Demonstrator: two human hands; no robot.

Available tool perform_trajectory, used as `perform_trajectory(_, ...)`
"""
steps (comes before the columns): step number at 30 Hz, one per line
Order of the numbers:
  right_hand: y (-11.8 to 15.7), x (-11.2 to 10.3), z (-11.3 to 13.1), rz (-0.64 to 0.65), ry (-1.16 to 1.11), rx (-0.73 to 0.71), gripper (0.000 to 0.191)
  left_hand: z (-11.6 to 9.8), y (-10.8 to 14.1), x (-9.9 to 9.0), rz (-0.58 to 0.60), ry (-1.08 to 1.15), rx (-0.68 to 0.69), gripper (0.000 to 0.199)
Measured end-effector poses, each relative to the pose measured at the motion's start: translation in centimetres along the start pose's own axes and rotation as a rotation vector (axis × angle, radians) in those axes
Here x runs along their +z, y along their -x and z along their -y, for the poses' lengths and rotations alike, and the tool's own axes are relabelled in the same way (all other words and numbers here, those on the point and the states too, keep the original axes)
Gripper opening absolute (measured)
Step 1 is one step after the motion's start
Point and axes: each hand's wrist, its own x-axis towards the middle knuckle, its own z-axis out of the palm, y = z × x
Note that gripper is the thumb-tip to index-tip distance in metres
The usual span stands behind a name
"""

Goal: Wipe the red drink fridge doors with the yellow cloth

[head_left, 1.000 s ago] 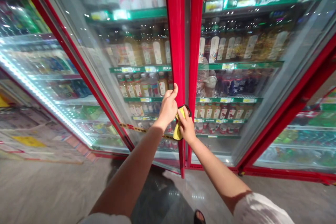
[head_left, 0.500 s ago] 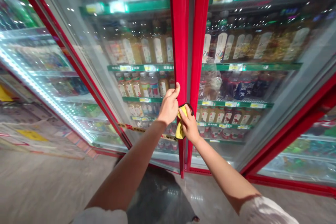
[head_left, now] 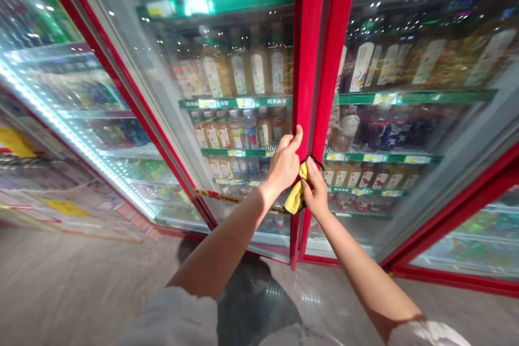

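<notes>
Two red-framed glass cooler doors meet near the middle of the view. My left hand (head_left: pixel 285 162) is closed round the edge of the left door's red frame (head_left: pixel 308 38), its thumb pointing up. Just right of it, my right hand (head_left: pixel 317 190) pinches a yellow cloth (head_left: pixel 295 198) with black edging against the frame's lower part. The cloth hangs down between the two hands. Part of my left hand's fingers is hidden behind the frame edge.
Behind the glass, bottles (head_left: pixel 259 73) stand on shelves with green price strips (head_left: pixel 239 102). Another lit cooler (head_left: pixel 93 157) is at the left, and a red-framed one (head_left: pixel 470 238) at the right. Grey floor (head_left: pixel 101 286) lies below, with a dark shadow.
The doors and both hands now appear farther right in the view. More of the yellow cloth shows below my right hand, hanging toward the lower left. The left door still looks nearly closed.
</notes>
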Motion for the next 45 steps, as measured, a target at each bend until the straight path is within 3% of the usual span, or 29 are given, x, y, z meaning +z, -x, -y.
perform_trajectory(2, -0.3, 0.0, 0.4, -0.01, 0.022, -0.001, 0.07, 0.4, 0.0, -0.1, 0.028, 0.011, 0.017, 0.079)
perform_trajectory(5, 1.4, 0.3, 0.6, 0.02, 0.091, 0.011, 0.079, 1.2, 0.2, -0.3, 0.086, -0.033, 0.053, 0.08)
perform_trajectory(9, 1.9, 0.0, 0.5, 0.105, 0.266, 0.02, 0.088, 1.9, 0.4, -0.7, 0.158, -0.243, 0.119, 0.075)
perform_trajectory(15, -3.9, -1.8, 0.7, 0.108, 0.458, -0.14, 0.073, 3.1, -0.7, -0.9, 0.143, -0.581, 0.211, 0.064)
perform_trajectory(20, -7.4, -2.6, 0.8, 0.082, 0.556, -0.104, 0.063, 4.8, -2.8, -0.9, 0.197, -0.635, 0.249, 0.07)
perform_trajectory(28, -10.9, -3.7, 0.9, -0.095, 0.525, -0.144, 0.061, 6.2, -4.1, -1.8, 0.252, -0.713, 0.311, 0.07)
perform_trajectory(31, -12.9, -3.6, 2.0, -0.13, 0.492, -0.179, 0.063, 6.5, -4.4, -3.2, 0.258, -0.715, 0.367, 0.062)
perform_trajectory(35, -17.0, -3.0, 4.9, -0.18, 0.416, -0.267, 0.066, 7.0, -5.8, -6.8, 0.167, -0.73, 0.392, 0.06)
perform_trajectory(41, -26.3, -1.4, 9.7, -0.228, 0.39, -0.347, 0.044, 7.5, -9.8, -12.3, 0.041, -0.796, 0.351, 0.074)
perform_trajectory(45, -31.9, -0.1, 10.7, -0.313, 0.438, -0.347, 0.04, 7.4, -12.8, -14.7, -0.036, -0.81, 0.329, 0.085)
